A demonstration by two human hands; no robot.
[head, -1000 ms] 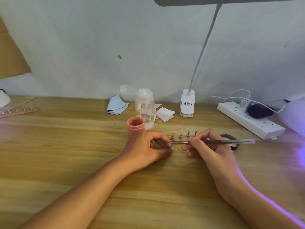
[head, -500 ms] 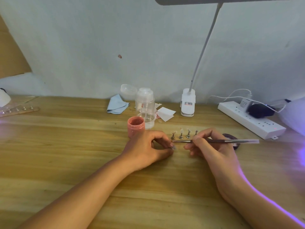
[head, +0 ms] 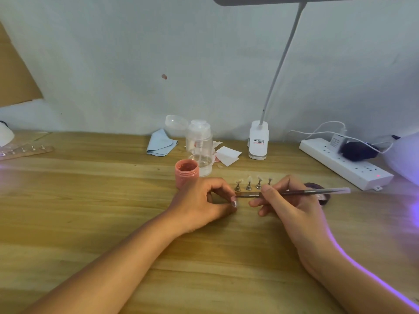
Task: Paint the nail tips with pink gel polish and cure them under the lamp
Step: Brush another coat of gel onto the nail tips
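My left hand (head: 201, 203) rests on the wooden table and pinches a small nail tip (head: 234, 203) between thumb and forefinger. My right hand (head: 292, 205) grips a thin brush (head: 317, 191) like a pen, its bristle end lying level and touching the pinched nail tip. Just behind the hands stand several nail tips on small metal holders (head: 249, 184) in a row. An open pink gel pot (head: 187, 172) sits behind my left hand. The curing lamp (head: 405, 159), white and glowing purple, is at the right edge.
A clear pump bottle (head: 199, 147), a blue cloth (head: 161, 143) and white wipes (head: 227, 155) lie at the back. A clip-on desk lamp (head: 258, 139), a white power strip (head: 344, 164) with cables, a dark lid (head: 322, 196) behind my right hand, and a strip of holders (head: 22, 150) far left.
The brush has shifted slightly to the right and back against the pinched nail tip. Both hands stay in the same place.
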